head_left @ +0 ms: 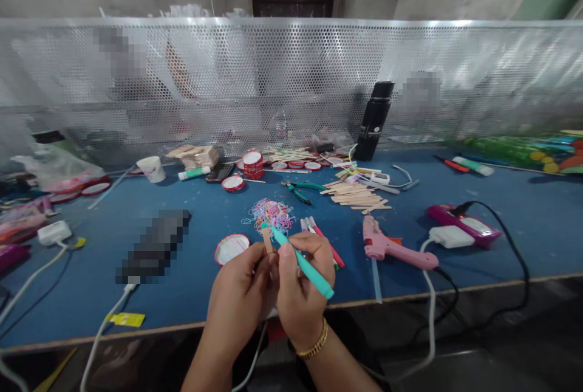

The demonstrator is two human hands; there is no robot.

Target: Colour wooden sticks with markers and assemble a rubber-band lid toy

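Bench: blue [182, 310], perforated metal screen [291, 76] along its far edge.
Flat pale wooden stick [267, 240]: above the bench, towards the middle of its near edge; upper end seemingly coloured teal, remaining visible length bare.
Heap of plain wooden sticks [359, 197]: apparently uncoloured.
Left fingers [249, 260]: pinching the stick low, its end protruding beyond them.
Right fingers [288, 264]: closed round a teal plastic marker [314, 275], point beside that end.
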